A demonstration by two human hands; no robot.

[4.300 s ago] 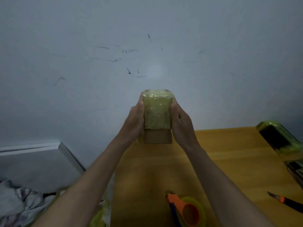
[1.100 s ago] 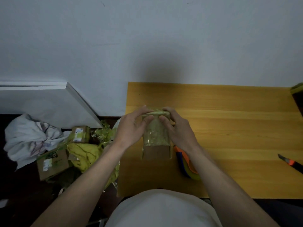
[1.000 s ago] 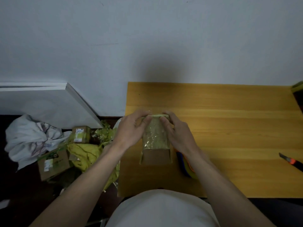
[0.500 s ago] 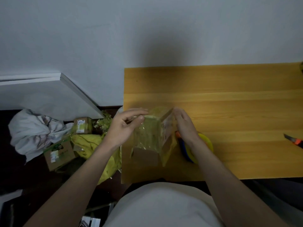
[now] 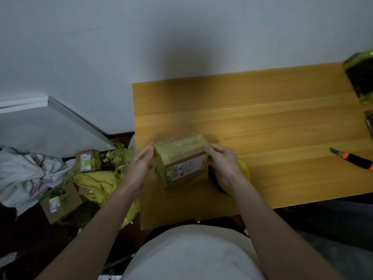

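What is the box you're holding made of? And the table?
The box looks like brown cardboard: matt, with folded edges and a white label. Its top wears glossy yellow-green tape, probably plastic, since it glints. The table looks like smooth wood or veneer: long grain stripes show.

Left grip [image 5: 139, 168] flat, right grip [image 5: 224, 161] curled inward.

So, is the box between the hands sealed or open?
Sealed: yellow-green tape wraps the box over top and end, no flap lifted. Left hand presses one side, right hand grips the other.
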